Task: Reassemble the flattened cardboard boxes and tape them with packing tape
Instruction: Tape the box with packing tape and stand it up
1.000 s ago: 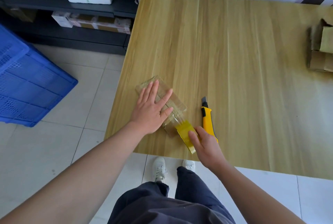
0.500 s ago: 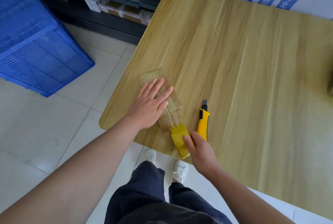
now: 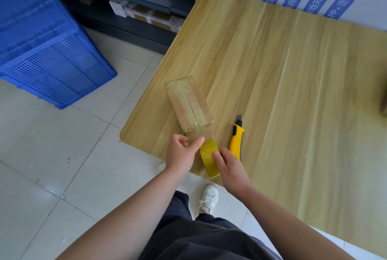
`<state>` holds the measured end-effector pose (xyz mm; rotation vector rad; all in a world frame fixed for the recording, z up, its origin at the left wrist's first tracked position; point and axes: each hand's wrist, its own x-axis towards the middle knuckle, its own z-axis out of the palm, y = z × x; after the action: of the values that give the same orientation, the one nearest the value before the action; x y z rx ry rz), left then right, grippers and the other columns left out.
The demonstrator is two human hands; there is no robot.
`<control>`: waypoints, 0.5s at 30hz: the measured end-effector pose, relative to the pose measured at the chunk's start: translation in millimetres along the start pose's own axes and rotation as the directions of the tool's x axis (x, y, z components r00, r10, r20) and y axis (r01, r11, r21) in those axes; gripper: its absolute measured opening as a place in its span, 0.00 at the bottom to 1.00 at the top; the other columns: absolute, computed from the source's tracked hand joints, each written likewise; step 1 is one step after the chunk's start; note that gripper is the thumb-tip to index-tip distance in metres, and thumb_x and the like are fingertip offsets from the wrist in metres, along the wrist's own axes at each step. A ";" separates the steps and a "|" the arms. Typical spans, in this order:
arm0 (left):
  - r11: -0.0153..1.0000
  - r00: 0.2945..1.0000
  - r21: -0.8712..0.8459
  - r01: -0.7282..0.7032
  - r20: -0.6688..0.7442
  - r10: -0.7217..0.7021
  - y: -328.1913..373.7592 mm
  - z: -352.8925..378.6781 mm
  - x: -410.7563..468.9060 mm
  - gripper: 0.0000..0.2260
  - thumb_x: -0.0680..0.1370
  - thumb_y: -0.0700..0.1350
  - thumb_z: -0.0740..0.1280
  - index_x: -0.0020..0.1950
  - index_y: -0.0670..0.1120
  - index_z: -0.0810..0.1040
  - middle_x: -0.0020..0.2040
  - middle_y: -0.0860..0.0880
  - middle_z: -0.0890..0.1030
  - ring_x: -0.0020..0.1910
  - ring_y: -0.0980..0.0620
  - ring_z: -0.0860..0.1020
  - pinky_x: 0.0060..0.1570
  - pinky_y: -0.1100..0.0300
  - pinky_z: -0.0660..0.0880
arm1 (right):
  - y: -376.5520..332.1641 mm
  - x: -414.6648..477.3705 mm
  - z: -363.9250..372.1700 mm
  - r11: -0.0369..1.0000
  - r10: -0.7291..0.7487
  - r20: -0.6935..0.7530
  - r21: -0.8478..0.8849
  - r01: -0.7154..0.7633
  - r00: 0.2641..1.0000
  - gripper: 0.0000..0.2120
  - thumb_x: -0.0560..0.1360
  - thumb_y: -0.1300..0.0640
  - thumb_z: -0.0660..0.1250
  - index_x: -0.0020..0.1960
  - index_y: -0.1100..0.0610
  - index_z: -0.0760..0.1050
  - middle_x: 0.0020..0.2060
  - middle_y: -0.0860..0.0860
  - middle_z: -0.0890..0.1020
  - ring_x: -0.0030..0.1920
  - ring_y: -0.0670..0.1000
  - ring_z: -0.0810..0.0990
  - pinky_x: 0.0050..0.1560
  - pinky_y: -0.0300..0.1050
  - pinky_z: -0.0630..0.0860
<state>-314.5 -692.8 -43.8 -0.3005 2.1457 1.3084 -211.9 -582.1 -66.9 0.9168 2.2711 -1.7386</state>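
**Hands pinching tape at the near end of a small taped box**

Left hand (image 3: 183, 153) is curling its fingers and thumb onto the near end of the cardboard box (image 3: 188, 101), apparently pinching the strip of tape there, while the right hand (image 3: 229, 167) is gripping the roll of packing tape (image 3: 209, 160) with its fingers laid over the rim. The box is lying near the table (image 3: 293, 92) corner closest to the person, its long axis running away from them, and the roll is sitting just off the box's near end at the table edge.

The box is looking small, narrow and light, probably easy to shove out of place, so steadying it by the end or pressing on its top seems wise. Its brown card is stiff along the edges but likely giving at the centre seam, where glossy, wrinkled clear tape is already covering the flaps. That film is looking slick outside and sticky beneath, prone to folding on itself. The roll is a rigid yellowish ring, best held across its width. A yellow utility knife (image 3: 236, 140) with a dark tip is lying just right of the roll, untouched.
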 end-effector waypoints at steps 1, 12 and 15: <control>0.997 0.999 -0.072 0.032 0.032 -0.030 2.5 4.6 -0.9 0.18 0.71 0.51 0.75 0.53 0.45 0.74 0.51 0.47 0.78 0.51 0.44 0.81 0.53 0.43 0.78 | 0.2 0.6 -0.6 1.000 0.001 0.003 -0.013 -0.001 1.000 0.16 0.81 0.46 0.58 0.39 0.56 0.68 0.29 0.45 0.67 0.28 0.42 0.65 0.30 0.35 0.64; 0.982 0.999 -0.180 0.048 0.032 -0.043 13.9 20.0 3.2 0.08 0.74 0.36 0.71 0.50 0.46 0.80 0.46 0.49 0.80 0.47 0.51 0.78 0.53 0.53 0.78 | 18.4 48.0 -46.5 0.902 0.157 -0.275 -0.351 -0.251 0.949 0.23 0.75 0.38 0.63 0.62 0.53 0.69 0.55 0.49 0.71 0.46 0.50 0.75 0.42 0.46 0.72; 0.984 0.999 -0.174 0.035 0.019 -0.032 13.8 20.1 2.7 0.07 0.73 0.38 0.72 0.49 0.47 0.80 0.47 0.47 0.81 0.48 0.49 0.79 0.55 0.49 0.78 | 20.9 60.3 -44.0 0.851 0.180 -0.271 -0.439 -0.288 0.946 0.25 0.71 0.39 0.69 0.57 0.52 0.63 0.51 0.49 0.71 0.45 0.53 0.74 0.40 0.48 0.72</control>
<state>-315.7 -668.4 -42.0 -0.3943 2.0080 1.4767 -238.3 -515.9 -97.4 1.2524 2.4216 -0.9476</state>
